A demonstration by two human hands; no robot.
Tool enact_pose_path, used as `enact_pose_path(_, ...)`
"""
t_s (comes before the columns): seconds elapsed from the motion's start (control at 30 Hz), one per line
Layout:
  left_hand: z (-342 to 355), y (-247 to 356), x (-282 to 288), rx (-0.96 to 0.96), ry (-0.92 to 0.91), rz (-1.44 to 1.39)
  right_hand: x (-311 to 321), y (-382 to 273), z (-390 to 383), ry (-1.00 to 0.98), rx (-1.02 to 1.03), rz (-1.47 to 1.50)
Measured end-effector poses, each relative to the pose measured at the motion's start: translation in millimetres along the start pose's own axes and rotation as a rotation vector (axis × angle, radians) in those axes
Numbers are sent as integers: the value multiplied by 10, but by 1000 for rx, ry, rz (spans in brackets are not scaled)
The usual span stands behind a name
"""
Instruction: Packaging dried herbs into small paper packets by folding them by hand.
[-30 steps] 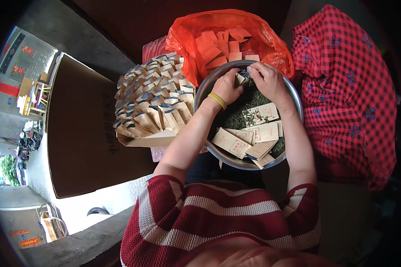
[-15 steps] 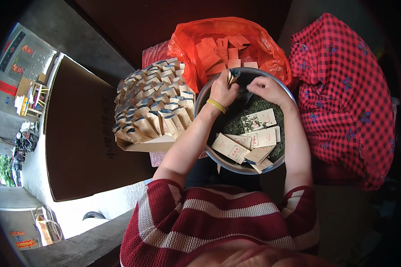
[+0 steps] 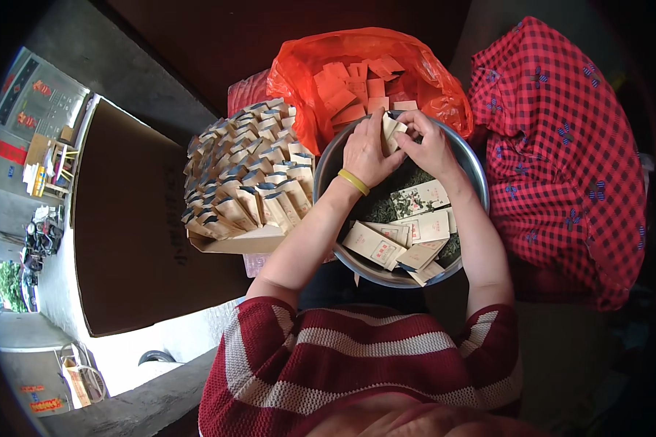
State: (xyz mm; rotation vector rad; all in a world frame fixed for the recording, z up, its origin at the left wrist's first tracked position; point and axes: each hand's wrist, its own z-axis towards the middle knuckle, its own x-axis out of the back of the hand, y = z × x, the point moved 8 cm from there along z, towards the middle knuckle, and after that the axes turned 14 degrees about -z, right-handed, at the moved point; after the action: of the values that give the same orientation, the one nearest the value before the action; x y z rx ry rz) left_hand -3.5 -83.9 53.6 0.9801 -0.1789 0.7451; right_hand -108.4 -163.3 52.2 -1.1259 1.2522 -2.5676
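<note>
Over the far side of a metal bowl (image 3: 479, 175), both my hands are closed on one small cream paper packet (image 3: 392, 130). My left hand (image 3: 368, 153), with a yellow band at the wrist, wraps its near side. The fingers of my right hand (image 3: 424, 146) pinch it from the right, near its top. Dark green dried leaves (image 3: 375, 208) lie in the bowl below. Several flat paper packets (image 3: 375, 246) rest on the leaves in the near part, and loose leaf bits are scattered over one pale packet (image 3: 431, 195). My hands hide part of the bowl's far side.
Left of the bowl, a shallow box (image 3: 244, 243) holds rows of upright filled packets (image 3: 248, 164). Behind it an orange-red plastic bag (image 3: 295, 80) contains empty-looking packets (image 3: 335, 91). A red checked cloth bundle (image 3: 554, 160) bulges at right; a big cardboard box (image 3: 135, 218) stands at left.
My right hand has come up and left from over the leaves to the packet in my left hand. The packet has turned, showing its pale face.
</note>
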Motion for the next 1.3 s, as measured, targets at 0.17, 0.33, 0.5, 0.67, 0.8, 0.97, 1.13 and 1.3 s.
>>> enact_pose_path(0.17,24,-169,8,277,6,-573,175,-5,28,39,34,127)
enact_pose_path(0.33,-130,-154,-291,669,-383,-1170,265,-99,33,-20,38,269)
enact_pose_path(0.5,-189,-263,-417,651,-443,-1077,408,-291,17,77,186,9)
enact_pose_path(0.67,-156,-194,-423,447,-457,-751,255,-217,-30,-178,180,-166)
enact_pose_path(0.8,-132,-191,-405,426,-409,-714,327,-312,-8,-165,155,-172)
enact_pose_path(0.97,-132,-151,-329,335,-346,-566,321,-238,-82,-204,112,-358)
enact_pose_path(1.13,-96,-16,-243,193,-297,-267,160,-197,-137,-336,147,-277)
enact_pose_path(1.3,-94,-44,-268,204,-259,-252,125,-70,-116,-408,-58,-190)
